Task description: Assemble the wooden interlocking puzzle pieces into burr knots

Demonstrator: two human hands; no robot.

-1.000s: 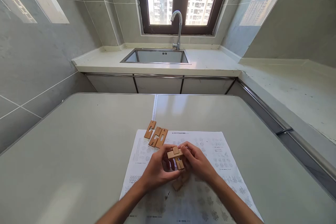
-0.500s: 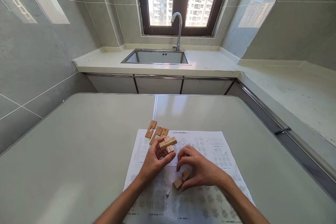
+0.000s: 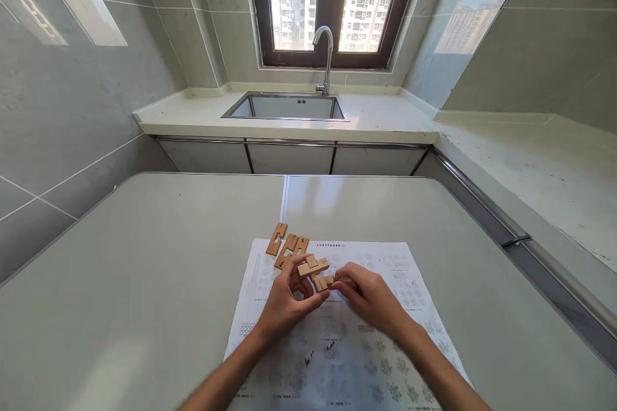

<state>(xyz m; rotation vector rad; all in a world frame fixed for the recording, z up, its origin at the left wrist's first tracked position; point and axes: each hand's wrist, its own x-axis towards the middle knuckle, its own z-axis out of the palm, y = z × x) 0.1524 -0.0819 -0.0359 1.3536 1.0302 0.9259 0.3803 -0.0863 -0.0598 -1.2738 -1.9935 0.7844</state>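
My left hand (image 3: 285, 306) is closed round a small cluster of interlocked wooden puzzle pieces (image 3: 313, 266), its thumb below and fingers behind. My right hand (image 3: 373, 295) has thumb and fingers pinched on a notched wooden puzzle piece (image 3: 330, 280), which meets the cluster's lower right side. How far the two fit together is hidden by the fingers. Just beyond my left hand lie three flat notched wooden pieces with numbers: one on the left (image 3: 276, 239), a middle one (image 3: 288, 250) and one on the right (image 3: 301, 245).
Under my hands a printed sheet (image 3: 385, 327) with many small diagrams and dark tick marks lies on a pale table (image 3: 168, 270). Past the table stand a counter (image 3: 385, 112) with a sink (image 3: 289, 119) and a tap (image 3: 328, 58). A side counter (image 3: 540, 167) runs along the right.
My right hand has lifted its wooden piece from low over the sheet, up to the cluster in my left hand. The left hand has shifted slightly right and down.
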